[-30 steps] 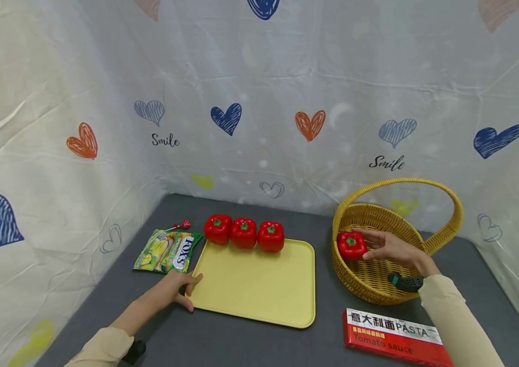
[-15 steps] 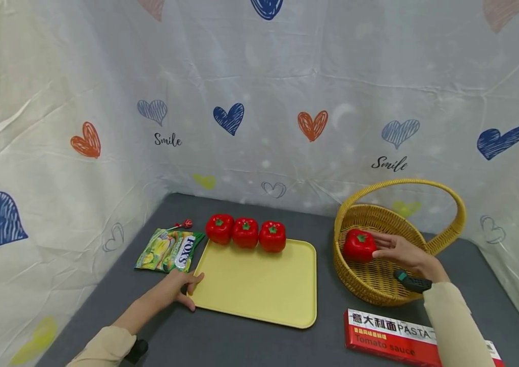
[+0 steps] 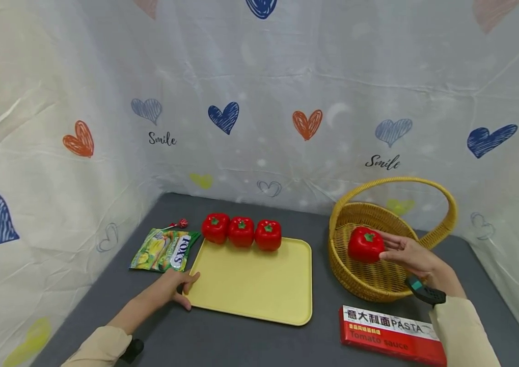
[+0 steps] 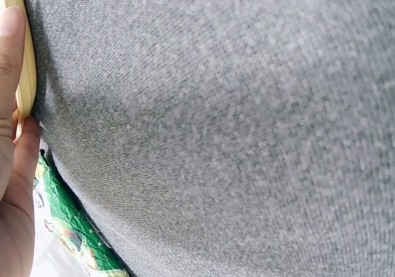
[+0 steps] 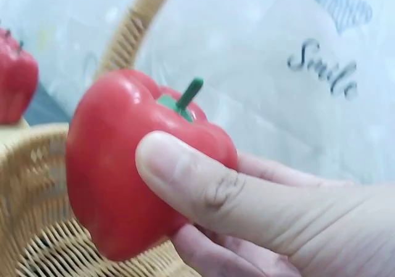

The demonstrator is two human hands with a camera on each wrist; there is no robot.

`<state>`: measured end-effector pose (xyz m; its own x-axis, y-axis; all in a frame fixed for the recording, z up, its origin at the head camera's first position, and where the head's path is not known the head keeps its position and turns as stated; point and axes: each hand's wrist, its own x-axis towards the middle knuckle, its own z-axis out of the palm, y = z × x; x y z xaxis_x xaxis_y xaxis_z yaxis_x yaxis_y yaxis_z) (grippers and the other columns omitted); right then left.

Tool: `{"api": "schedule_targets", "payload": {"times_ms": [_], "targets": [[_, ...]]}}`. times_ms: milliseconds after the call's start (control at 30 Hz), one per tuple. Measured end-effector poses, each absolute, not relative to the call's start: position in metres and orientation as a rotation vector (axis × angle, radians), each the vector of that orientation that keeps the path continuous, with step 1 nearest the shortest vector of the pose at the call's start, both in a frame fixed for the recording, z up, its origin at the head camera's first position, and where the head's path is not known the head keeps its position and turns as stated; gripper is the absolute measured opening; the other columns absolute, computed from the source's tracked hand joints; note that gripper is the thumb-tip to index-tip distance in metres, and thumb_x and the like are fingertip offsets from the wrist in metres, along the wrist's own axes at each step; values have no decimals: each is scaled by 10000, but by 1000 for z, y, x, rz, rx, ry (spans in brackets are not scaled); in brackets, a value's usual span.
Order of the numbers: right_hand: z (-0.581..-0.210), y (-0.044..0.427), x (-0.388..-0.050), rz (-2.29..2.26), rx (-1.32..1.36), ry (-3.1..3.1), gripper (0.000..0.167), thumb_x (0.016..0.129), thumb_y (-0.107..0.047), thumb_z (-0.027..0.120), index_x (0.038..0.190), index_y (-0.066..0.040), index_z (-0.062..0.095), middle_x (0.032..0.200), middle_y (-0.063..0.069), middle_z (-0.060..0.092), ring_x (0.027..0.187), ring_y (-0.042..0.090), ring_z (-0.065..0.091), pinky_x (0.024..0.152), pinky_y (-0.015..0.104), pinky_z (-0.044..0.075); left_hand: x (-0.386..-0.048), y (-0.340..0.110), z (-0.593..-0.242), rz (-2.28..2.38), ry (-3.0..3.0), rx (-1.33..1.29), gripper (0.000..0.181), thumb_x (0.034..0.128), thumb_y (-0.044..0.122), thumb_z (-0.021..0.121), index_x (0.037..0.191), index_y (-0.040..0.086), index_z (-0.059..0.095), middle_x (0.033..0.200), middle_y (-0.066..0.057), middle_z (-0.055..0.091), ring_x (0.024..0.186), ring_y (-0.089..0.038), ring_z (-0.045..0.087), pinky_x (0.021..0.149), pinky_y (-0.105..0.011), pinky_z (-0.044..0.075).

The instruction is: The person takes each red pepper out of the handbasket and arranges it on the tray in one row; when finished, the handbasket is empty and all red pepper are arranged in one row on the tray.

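My right hand (image 3: 412, 257) pinches a red bell pepper (image 3: 365, 245) with a green stem, thumb on one side and fingers on the other. In the right wrist view the bell pepper (image 5: 123, 160) is held up over the wicker basket (image 5: 37, 184). The yellow basket (image 3: 355, 285) has a tall arched handle. My left hand (image 3: 167, 290) grips the left front corner of a yellow tray (image 3: 250, 285). The tray's rim (image 4: 26, 86) lies between thumb and finger in the left wrist view. Three red bell peppers (image 3: 241, 232) stand in a row along the tray's back edge.
A green FOX'S candy bag (image 3: 164, 250) lies left of the tray, with a red lollipop (image 3: 182, 223) behind it. A red and white pasta box (image 3: 389, 334) lies in front of the basket. White printed cloth hangs behind the grey table (image 3: 222, 336).
My right hand has raised the bell pepper from inside the basket and brought it slightly right and closer. My left hand stays at the tray's corner.
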<state>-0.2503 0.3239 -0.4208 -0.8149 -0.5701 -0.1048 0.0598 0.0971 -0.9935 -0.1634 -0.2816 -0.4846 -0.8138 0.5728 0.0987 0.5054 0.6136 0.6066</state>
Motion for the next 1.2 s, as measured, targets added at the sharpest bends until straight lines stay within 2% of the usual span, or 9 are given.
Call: {"api": "schedule_targets", "payload": {"times_ms": [133,233,367,533,700,867,1033,1100,1200], "targets": [[-414,316,-244,-1797,-546,1855,575,950,30,548,1477,-37,326,1235,-136,597,1104,78,597,889,349,503,-161,-284,-486,958,2737,925,372,602,240,865,696,79,543,628,85,431,576,18,363,702,-199,367],[-406,309,-239,-1822,-564,1799,537,944,54,542,1441,-99,407,1225,-115,609,1100,87,602,875,318,508,-161,-285,-487,980,2699,890,385,606,254,864,681,78,530,627,87,430,578,18,366,714,-197,369],[-395,297,-234,-1839,-592,1742,489,943,71,531,1324,-234,534,1235,-97,612,1109,97,599,872,303,508,-163,-288,-487,1004,2690,910,402,612,275,860,665,79,514,617,82,430,572,17,349,697,-193,362],[-385,280,-232,-1846,-622,1697,498,934,87,533,1294,-255,559,1255,-80,604,1131,109,588,881,316,502,-167,-289,-488,964,2756,1019,418,616,323,854,643,97,503,596,76,437,563,21,316,648,-180,356],[-382,263,-236,-1827,-631,1711,505,928,81,548,1363,-172,512,1252,-73,606,1140,103,581,883,333,501,-164,-286,-489,989,2706,889,413,631,305,849,653,96,494,606,82,420,558,4,363,773,-176,379],[-389,245,-245,-1819,-634,1770,547,895,104,585,1385,-120,491,1238,-68,618,1135,103,586,870,339,507,-161,-285,-489,979,2738,903,416,612,298,858,642,90,499,612,75,439,567,0,345,737,-187,380],[-398,228,-251,-1760,-663,1890,642,870,77,638,1438,66,338,1244,-75,608,1134,66,578,856,326,515,-163,-283,-486,957,2739,916,428,614,269,857,630,76,476,610,60,413,580,15,287,716,-223,368],[-401,221,-254,-1724,-665,1923,682,869,55,652,1435,122,276,1285,-2,591,1128,58,579,860,330,513,-163,-284,-485,937,2736,906,430,618,264,852,628,75,465,607,65,396,579,14,279,706,-234,369],[-406,210,-259,-1653,-656,1969,706,877,8,665,1437,132,253,1361,179,516,1143,78,571,876,323,504,-162,-283,-485,913,2735,893,425,617,270,850,632,74,474,613,85,384,578,5,276,697,-235,366]]}}
